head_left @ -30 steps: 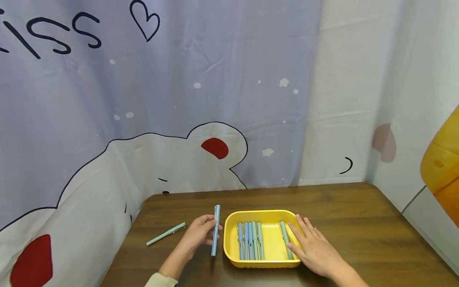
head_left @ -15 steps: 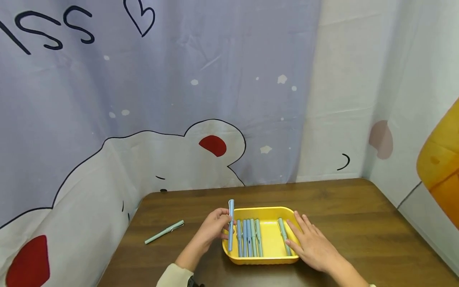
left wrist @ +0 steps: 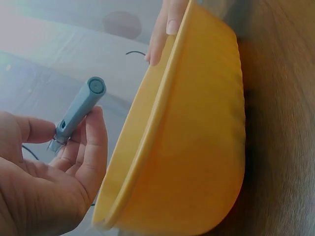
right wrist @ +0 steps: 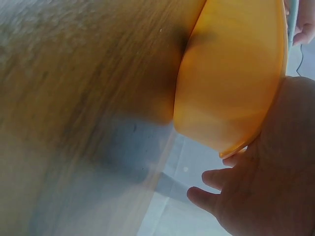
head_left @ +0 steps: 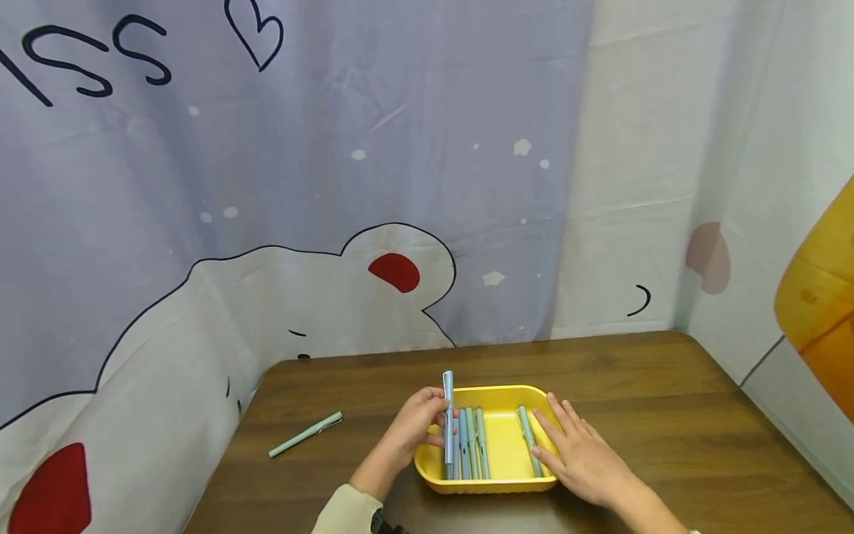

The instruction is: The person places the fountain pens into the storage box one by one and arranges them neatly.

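My left hand point(head_left: 412, 429) pinches a light blue pen point(head_left: 448, 423) between thumb and fingers. The pen, its clip end away from me, is held above the left side of a yellow plastic tray point(head_left: 503, 452). In the left wrist view, the blue pen point(left wrist: 81, 108) shows its round end above rim level. Inside the tray several blue and green pens point(head_left: 472, 445) lie side by side at the left, partly hidden by my hand. One green pen point(head_left: 529, 439) lies apart at the right. My right hand point(head_left: 587, 460) rests on the tray's right rim, fingers spread.
Another green pen point(head_left: 305, 434) lies slanted on the brown wooden table point(head_left: 640, 386), left of the tray. A printed curtain point(head_left: 494, 185) hangs behind the table and along its sides.
My left hand has carried the blue pen rightward from beside the tray to above its left side. The right hand stays on the right rim. The head view has shifted slightly.
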A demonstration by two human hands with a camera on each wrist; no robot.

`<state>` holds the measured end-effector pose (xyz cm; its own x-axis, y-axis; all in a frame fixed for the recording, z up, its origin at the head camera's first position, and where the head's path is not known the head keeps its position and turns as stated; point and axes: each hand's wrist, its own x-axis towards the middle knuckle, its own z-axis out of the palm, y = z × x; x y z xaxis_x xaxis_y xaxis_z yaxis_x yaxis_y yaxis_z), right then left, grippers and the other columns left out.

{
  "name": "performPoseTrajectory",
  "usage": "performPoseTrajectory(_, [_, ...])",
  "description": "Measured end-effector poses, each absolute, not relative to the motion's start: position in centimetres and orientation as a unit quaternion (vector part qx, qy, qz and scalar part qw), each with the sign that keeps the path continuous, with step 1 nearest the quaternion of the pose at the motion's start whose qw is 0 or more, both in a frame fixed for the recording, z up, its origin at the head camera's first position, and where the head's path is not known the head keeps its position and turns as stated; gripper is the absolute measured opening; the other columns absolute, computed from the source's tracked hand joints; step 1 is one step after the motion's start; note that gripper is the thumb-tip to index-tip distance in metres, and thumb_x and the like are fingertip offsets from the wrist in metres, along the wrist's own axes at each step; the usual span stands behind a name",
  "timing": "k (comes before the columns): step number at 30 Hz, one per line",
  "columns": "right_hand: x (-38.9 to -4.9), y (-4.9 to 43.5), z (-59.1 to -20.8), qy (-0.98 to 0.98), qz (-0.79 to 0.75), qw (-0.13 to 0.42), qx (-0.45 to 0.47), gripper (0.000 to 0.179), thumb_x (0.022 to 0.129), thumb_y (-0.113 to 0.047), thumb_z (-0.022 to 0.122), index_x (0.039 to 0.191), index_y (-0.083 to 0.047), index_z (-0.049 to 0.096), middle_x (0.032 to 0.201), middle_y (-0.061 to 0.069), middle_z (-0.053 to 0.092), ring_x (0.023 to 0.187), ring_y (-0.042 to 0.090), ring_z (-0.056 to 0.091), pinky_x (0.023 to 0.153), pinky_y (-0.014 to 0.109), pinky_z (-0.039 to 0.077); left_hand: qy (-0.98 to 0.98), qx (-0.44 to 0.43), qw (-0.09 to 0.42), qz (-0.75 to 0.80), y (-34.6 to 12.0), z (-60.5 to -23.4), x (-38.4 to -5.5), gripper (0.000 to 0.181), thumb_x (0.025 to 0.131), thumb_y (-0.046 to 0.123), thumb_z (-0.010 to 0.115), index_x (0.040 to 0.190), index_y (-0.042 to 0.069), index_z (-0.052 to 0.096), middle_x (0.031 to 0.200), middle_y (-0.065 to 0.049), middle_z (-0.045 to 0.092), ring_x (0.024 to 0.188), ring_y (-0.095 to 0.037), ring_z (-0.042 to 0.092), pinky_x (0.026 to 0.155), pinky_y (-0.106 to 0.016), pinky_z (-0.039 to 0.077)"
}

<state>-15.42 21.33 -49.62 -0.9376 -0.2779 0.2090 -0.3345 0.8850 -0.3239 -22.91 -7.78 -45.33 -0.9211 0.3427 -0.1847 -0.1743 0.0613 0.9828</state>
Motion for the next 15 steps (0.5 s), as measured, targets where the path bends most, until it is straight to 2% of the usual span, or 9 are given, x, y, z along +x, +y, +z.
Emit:
performPoseTrajectory(11, [-15.3, 21.3, -49.5, -0.968, 0.185, 0.075, 0.153, 0.064, 0.103, -0.049, 0.052, 0.154, -0.011, 0.044, 0.166, 0.019, 0.022, 0.148, 0.046, 0.029, 0.112, 0.066, 0.032, 0.690, 0.063, 0.209, 0.690, -5.7, -46.1, -22.8, 0.030, 0.100, 0.020, 0.056, 0.121, -0.002, 0.055, 0.107, -0.018, 0.070, 0.075, -0.019, 0.064, 0.053, -0.028, 0.054])
performPoseTrajectory(15, [-15.3, 21.3, -49.5, -0.967, 0.188, 0.075, 0.154, 0.064, 0.103, -0.049, 0.052, 0.155, -0.011, 0.043, 0.166, 0.019, 0.021, 0.148, 0.046, 0.029, 0.112, 0.066, 0.032, 0.698, 0.060, 0.201, 0.685, -4.9, -46.2, -22.8, 0.027, 0.099, 0.019, 0.058, 0.117, -0.001, 0.058, 0.095, -0.009, 0.063, 0.075, -0.018, 0.059, 0.051, -0.027, 0.054])
